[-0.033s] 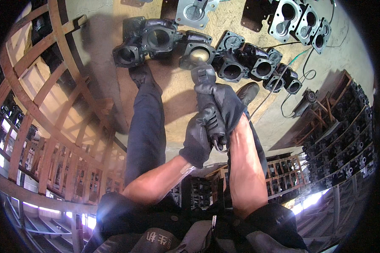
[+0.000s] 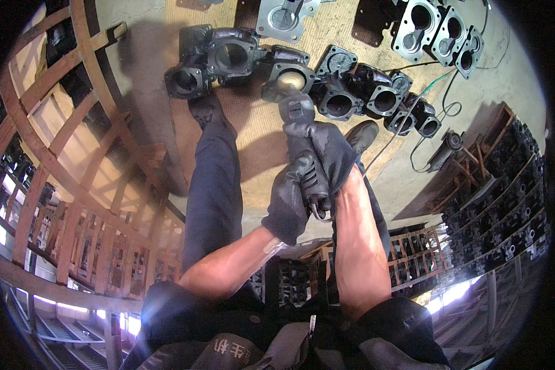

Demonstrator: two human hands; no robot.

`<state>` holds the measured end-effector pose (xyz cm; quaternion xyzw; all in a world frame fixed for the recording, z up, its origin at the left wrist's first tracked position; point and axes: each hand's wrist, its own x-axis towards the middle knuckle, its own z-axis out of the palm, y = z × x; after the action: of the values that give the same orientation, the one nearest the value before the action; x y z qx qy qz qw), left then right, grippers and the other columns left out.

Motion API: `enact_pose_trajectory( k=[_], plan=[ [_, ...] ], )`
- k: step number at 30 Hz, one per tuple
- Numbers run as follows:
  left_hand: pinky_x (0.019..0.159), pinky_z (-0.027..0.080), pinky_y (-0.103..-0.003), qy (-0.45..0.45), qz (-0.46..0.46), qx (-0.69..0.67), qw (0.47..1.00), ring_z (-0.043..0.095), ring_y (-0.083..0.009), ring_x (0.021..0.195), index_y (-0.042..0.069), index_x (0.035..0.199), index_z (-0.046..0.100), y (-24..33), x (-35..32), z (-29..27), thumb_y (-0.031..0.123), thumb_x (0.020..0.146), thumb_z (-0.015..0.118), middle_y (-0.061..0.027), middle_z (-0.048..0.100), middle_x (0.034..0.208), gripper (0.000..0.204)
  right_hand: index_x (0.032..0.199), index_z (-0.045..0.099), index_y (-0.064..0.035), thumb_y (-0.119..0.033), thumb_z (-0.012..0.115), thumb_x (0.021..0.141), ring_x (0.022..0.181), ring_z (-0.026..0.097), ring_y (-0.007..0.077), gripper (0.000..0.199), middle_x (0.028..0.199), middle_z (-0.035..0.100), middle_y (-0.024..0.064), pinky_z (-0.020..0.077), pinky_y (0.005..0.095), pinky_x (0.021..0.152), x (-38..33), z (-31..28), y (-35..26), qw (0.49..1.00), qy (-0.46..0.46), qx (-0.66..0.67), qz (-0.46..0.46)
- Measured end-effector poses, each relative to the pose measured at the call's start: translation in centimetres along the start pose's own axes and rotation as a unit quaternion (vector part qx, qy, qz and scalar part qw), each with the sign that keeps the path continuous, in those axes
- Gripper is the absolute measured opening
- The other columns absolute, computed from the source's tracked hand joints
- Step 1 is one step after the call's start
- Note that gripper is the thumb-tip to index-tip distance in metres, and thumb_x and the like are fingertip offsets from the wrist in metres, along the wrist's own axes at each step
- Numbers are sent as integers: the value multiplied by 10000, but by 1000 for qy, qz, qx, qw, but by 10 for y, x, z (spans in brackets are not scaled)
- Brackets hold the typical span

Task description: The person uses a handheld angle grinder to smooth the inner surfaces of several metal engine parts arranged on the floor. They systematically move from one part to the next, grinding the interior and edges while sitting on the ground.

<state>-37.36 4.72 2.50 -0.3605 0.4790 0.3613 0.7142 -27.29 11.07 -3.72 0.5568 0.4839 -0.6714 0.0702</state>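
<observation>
Both my hands, in dark gloves, are closed round a dark corded power tool [image 2: 298, 111] that looks like a grinder. My left hand [image 2: 291, 194] grips its rear body, next to where the cord leaves it. Farther forward, my right hand [image 2: 332, 151] wraps the body from the right side. The tool's front end meets the near rim of a black cast-metal housing [image 2: 271, 88] on the floor. A pale round surface shows inside that housing's bore. What the tool's tip carries is hidden.
More black castings [image 2: 231, 57] stand to the left, with others [image 2: 339, 105] in a row to the right. Flat silver plates [image 2: 416, 31] lie beyond. A loose cable [image 2: 453, 111] crosses the right floor. Wooden racking [image 2: 80, 209] rises on the left; stacked dark parts [image 2: 505, 203] stand right.
</observation>
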Motion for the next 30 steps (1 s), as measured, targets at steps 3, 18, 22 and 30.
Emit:
enact_pose_trajectory(
  k=[3,18,22,30],
  plan=[
    [457,507,-313,15,2,15,1000,572,-162,549,92,951,552,7,9,0,274,912,508,-20,577,734,192,887,669,-65,-278,626,826,651,611,185,226,724,645,103,475,301,602,15,8,13,994,16,106,1],
    [464,528,-312,-24,-12,-4,1000,603,-165,585,88,1002,584,6,19,-6,307,906,529,-33,640,822,245,1021,693,-129,-173,611,851,786,581,95,194,883,664,24,474,245,737,22,0,19,984,7,152,97],
    [424,511,-332,69,6,8,998,557,-180,493,67,941,548,10,2,22,270,931,482,-40,565,711,214,788,674,17,-286,732,714,556,511,149,318,663,595,51,418,324,526,15,0,3,934,37,326,142],
    [429,507,-318,27,-2,45,999,560,-172,518,74,929,539,12,-2,17,288,931,482,-33,563,710,221,824,672,4,-235,735,714,570,513,144,272,684,593,42,411,315,531,10,-3,-14,905,46,380,183]
  ],
)
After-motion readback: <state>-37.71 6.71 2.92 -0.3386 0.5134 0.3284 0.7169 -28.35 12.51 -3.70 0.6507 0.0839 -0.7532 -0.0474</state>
